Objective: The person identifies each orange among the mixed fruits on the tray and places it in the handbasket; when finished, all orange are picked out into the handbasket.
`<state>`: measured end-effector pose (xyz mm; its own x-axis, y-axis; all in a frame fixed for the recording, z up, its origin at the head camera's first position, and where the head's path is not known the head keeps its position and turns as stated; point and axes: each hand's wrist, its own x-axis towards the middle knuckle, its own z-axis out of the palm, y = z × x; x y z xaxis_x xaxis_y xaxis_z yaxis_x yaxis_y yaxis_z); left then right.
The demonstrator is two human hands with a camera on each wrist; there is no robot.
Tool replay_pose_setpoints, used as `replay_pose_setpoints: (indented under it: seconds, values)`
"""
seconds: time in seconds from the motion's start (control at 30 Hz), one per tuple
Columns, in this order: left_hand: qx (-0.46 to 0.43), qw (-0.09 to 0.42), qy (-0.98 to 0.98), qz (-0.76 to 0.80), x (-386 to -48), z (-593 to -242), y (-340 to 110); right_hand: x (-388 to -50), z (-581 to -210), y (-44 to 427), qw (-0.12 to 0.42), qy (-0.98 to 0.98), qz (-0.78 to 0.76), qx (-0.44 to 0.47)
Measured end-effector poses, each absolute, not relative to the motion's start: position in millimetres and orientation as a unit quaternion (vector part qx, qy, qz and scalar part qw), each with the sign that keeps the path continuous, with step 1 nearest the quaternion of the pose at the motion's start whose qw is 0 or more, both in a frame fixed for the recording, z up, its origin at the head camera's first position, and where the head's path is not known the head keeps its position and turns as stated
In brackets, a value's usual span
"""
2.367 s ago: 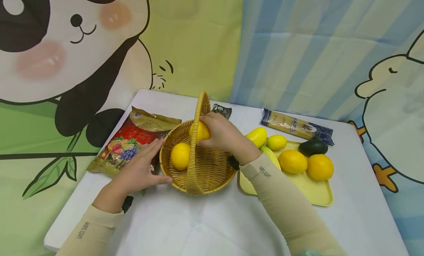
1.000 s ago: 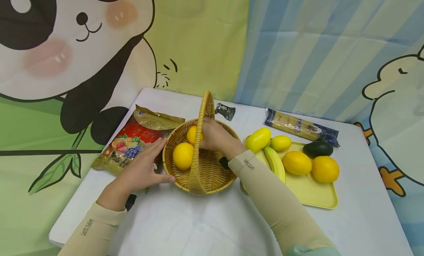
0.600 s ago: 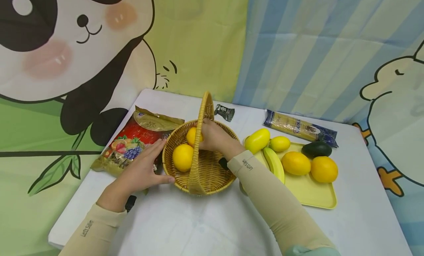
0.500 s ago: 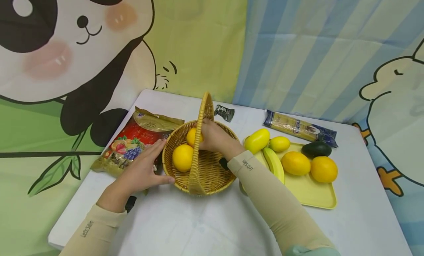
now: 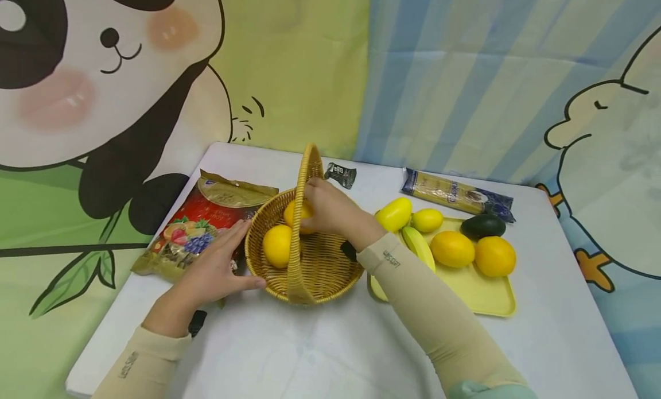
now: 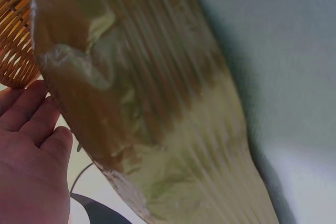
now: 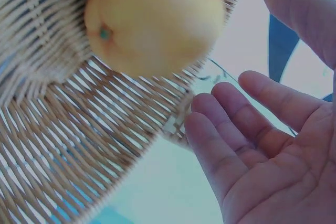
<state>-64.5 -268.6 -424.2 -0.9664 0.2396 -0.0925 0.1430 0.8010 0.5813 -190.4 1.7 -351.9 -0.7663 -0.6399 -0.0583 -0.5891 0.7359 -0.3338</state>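
Two oranges lie in the yellow wicker basket (image 5: 330,272), a front orange (image 5: 277,246) and a rear orange (image 5: 299,215) partly behind the handle. My right hand (image 5: 333,206) reaches over the basket's right side, close to the rear orange. In the right wrist view its fingers (image 7: 220,156) are loosely extended, apart from the orange (image 7: 155,22) seen there. My left hand (image 5: 219,270) has its fingers stretched out along the basket's left side. In the left wrist view, those fingertips (image 6: 34,90) come up to the wicker wall, next to a gold bag (image 6: 152,98).
A red and gold fruit-print bag (image 5: 212,209) lies left of the basket, a small black packet (image 5: 342,175) behind it. To the right, a yellow tray (image 5: 480,295) bears a banana (image 5: 418,247), a dark avocado (image 5: 482,227) and other fruit. A pasta packet (image 5: 457,193) lies at the back.
My right hand has lowered the rear orange into the basket beside the front one, and now draws slightly up and right from it. My left hand stays at the basket's side.
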Motion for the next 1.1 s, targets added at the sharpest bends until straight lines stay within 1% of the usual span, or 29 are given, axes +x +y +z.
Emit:
replay_pose_setpoints:
  seconds: [0.17, 0.43, 0.6, 0.87, 1.1]
  values:
    - [0.096, 0.088, 0.944, 0.303, -63.7, -423.9, -268.9, -181.4, -334.4, 15.2, 0.090, 0.931, -0.161, -0.314]
    - [0.098, 0.098, 0.943, 0.304, -65.7, -421.8, -269.2, -170.5, -313.9, 44.7, 0.053, 0.935, -0.167, -0.309]
    - [0.097, 0.101, 0.943, 0.302, -66.0, -423.1, -269.4, -162.2, -305.3, 65.6, 0.039, 0.937, -0.183, -0.296]
    - [0.098, 0.100, 0.943, 0.301, -65.9, -421.9, -269.8, -155.0, -300.6, 108.7, 0.011, 0.946, -0.191, -0.262]
    - [0.098, 0.106, 0.942, 0.302, -66.3, -421.1, -269.9, -151.1, -303.3, 149.7, 0.018, 0.959, -0.194, -0.205]
